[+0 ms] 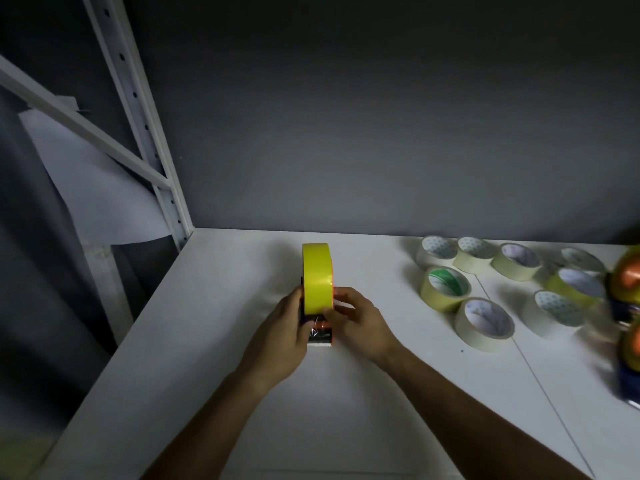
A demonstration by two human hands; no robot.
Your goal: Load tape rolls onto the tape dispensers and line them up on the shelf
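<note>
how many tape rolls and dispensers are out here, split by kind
Loose tape rolls lying flat on the shelf: 8, e.g. the green-core roll
Yellow tape roll on the dispenser held by left hand and right hand: 1
Other loaded dispensers at right edge, blurred: 2
Total: 9 rolls seen clearly, 3 dispensers

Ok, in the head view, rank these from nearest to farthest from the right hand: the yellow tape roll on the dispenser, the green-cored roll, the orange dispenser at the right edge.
1. Yellow tape roll, touching the right hand, just left.
2. Green-cored roll, to its right.
3. Orange dispenser, far right edge.
</note>
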